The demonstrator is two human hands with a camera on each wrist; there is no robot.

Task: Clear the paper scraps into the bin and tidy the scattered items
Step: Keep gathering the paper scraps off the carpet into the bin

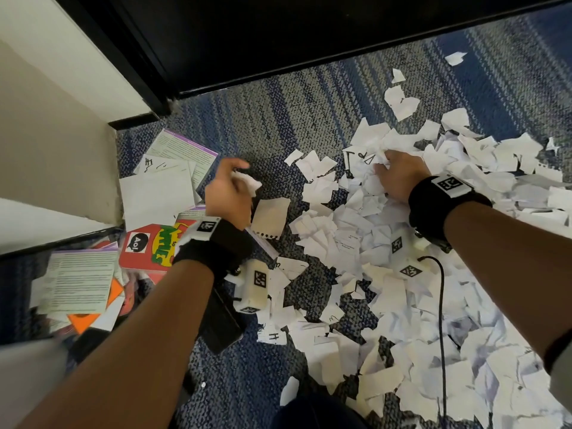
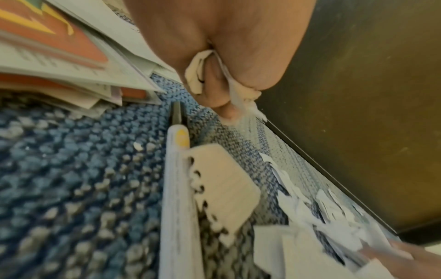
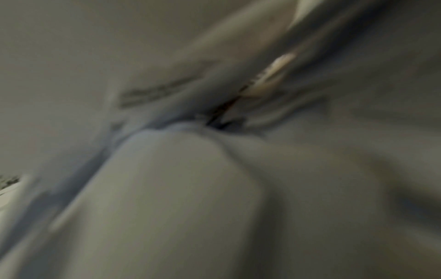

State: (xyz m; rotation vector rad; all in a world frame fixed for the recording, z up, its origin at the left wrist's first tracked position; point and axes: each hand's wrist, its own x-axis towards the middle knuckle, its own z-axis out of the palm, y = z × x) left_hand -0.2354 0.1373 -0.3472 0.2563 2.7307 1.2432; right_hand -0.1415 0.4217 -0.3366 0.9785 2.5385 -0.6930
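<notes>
A wide heap of torn white paper scraps [image 1: 402, 274] covers the blue-grey carpet on the right. My left hand [image 1: 230, 193] hovers above the carpet left of the heap, fingers curled round a crumpled wad of scraps [image 1: 247, 181]; the left wrist view shows the wad [image 2: 198, 79] squeezed in the fist. My right hand [image 1: 394, 174] is dug into the far part of the heap, fingers curled into the scraps there. The right wrist view is a grey blur. No bin is in view.
Scattered cards, leaflets and a red game box [image 1: 148, 246] lie at the left by a white wall corner [image 1: 62, 156]. A pen [image 2: 177, 143] and a torn notebook leaf [image 1: 269, 218] lie under my left hand. A black cable [image 1: 441, 320] crosses the heap. Dark furniture [image 1: 278, 35] borders the far side.
</notes>
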